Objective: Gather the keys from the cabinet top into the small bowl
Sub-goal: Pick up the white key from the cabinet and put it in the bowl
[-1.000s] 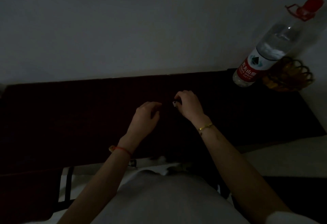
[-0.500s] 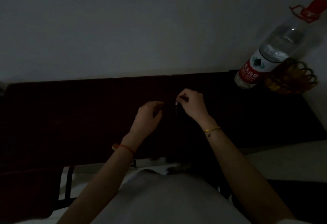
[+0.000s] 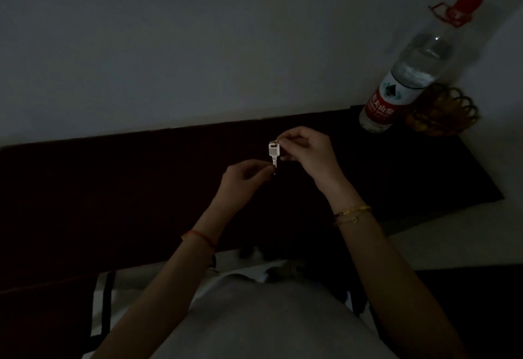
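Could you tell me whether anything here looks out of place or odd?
Nothing looks spilled or damaged. The bottle only seems tilted, likely from the wide lens. The scene is very dark, so the cabinet top is hard to check.

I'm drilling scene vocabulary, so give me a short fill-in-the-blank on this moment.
1. The right hand pinches the top of a silver ____.
2. The water bottle has a ____ cap.
3. The small bowl sits just ____ of the bottle.
4. The left hand touches the key's ____ end.

Missing: key; red; right; lower
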The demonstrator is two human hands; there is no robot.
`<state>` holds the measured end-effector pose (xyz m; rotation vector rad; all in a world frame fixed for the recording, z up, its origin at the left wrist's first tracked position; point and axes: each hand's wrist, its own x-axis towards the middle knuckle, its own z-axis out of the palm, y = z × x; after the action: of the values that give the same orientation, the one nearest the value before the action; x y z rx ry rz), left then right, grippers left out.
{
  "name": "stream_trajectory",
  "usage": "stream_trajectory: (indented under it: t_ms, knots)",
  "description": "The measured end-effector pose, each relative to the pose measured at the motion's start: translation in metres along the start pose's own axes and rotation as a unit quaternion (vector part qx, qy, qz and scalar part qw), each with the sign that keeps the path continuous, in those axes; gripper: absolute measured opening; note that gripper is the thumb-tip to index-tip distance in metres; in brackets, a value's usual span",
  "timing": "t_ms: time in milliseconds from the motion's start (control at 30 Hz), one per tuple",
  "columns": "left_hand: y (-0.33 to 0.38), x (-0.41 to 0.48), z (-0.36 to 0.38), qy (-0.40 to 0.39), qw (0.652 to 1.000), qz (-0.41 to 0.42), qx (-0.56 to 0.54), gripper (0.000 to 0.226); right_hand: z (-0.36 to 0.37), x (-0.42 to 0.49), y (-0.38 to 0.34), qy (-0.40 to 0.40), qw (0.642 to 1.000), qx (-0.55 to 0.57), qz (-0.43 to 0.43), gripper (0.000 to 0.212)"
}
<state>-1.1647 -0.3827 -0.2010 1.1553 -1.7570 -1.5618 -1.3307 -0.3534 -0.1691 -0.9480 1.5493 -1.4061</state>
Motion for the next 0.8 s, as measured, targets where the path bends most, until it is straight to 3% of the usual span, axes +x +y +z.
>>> stream_trajectory:
  t_ms: [400, 800]
  knots:
    - [0.012, -0.015, 0.015, -0.064, 0.996, 0.043, -0.044, 0.008, -0.019, -0.045, -0.004, 0.064, 0.997, -0.039, -0.013, 0.008]
    - [0.030, -0.020, 0.046, -0.146, 0.987, 0.060, -0.029, 0.016, -0.057, -0.082, -0.006, 0.162, 0.972, -0.163, -0.044, 0.009]
